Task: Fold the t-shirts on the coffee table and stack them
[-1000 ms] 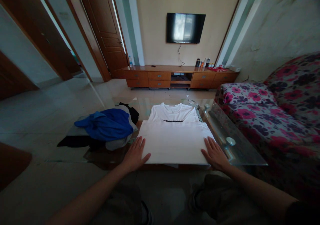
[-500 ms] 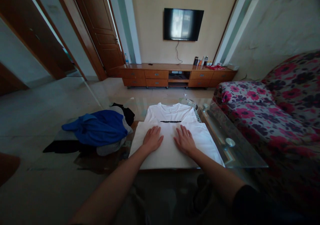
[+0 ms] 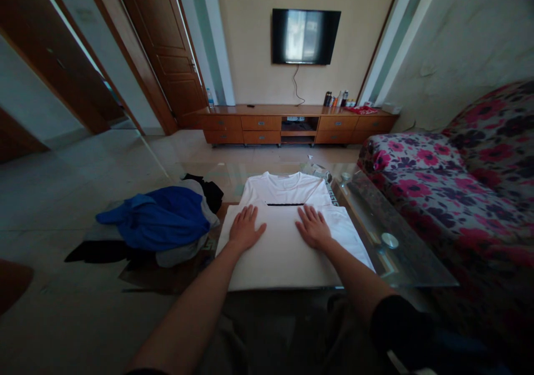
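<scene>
A white T-shirt (image 3: 287, 241) lies flat on the glass coffee table (image 3: 400, 258), its lower half folded up towards the collar. My left hand (image 3: 244, 227) rests palm down on the left part of the folded layer, fingers spread and open. My right hand (image 3: 312, 226) lies flat on the right part in the same way, fingers apart. Both hands sit near the fold's upper edge, just below a thin dark stripe on the shirt. Neither hand holds anything.
A heap of clothes, blue on top (image 3: 158, 225) with grey and black beneath, lies left of the shirt. A floral sofa (image 3: 450, 169) stands close on the right. A wooden TV cabinet (image 3: 292, 124) and wall television (image 3: 306, 28) are far ahead; wooden doors (image 3: 167, 52) stand at left.
My hands slid from the shirt's near outer corners up onto the middle of the folded layer, then spread slightly apart. The view shifted a little.
</scene>
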`<state>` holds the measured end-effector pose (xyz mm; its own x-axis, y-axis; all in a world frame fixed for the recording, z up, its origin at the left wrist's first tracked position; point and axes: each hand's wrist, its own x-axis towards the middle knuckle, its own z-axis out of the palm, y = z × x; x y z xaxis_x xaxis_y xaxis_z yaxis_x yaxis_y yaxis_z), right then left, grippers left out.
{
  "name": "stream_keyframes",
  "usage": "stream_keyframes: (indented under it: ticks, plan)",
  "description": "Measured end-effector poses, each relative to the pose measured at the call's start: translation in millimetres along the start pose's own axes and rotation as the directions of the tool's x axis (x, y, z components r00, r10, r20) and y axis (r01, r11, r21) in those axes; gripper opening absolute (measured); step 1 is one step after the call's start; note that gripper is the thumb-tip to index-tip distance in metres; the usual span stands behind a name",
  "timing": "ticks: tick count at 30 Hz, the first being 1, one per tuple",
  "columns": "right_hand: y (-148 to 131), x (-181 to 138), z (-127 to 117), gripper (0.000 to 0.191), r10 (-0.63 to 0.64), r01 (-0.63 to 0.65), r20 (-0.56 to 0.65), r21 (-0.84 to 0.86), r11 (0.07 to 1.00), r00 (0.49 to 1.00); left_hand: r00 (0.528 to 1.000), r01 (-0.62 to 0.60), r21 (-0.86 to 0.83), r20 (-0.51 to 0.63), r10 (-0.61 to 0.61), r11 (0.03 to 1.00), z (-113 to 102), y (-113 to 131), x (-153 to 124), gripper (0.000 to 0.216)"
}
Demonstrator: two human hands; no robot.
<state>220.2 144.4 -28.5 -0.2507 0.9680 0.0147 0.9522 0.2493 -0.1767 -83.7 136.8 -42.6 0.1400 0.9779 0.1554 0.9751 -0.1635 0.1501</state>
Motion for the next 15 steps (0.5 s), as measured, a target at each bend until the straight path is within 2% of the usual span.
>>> stream_keyframes:
  ticks: [3, 7, 11, 15]
  plan:
    - [52, -10, -4, 0.073, 0.168, -0.17, -0.046, -0.034, 0.985, 0.985, 0.998, 0.057, 0.02, -0.03, -0.056, 0.998, 0, -26, -1, 0.079]
    - [97, -22, -4, 0.078, 0.244, -0.248, -0.086, -0.034, 0.968, 0.966, 0.992, 0.115, 0.026, -0.058, -0.114, 0.993, 2, -53, -3, 0.081]
    - [111, -25, -1, 0.081, 0.262, -0.264, -0.085, -0.017, 0.964, 0.961, 0.991, 0.123, 0.026, -0.064, -0.121, 0.992, 4, -68, -5, 0.078]
    - [111, -24, 1, 0.083, 0.263, -0.265, -0.091, -0.015, 0.964, 0.961, 0.991, 0.113, 0.024, -0.076, -0.111, 0.993, 7, -71, -5, 0.078]
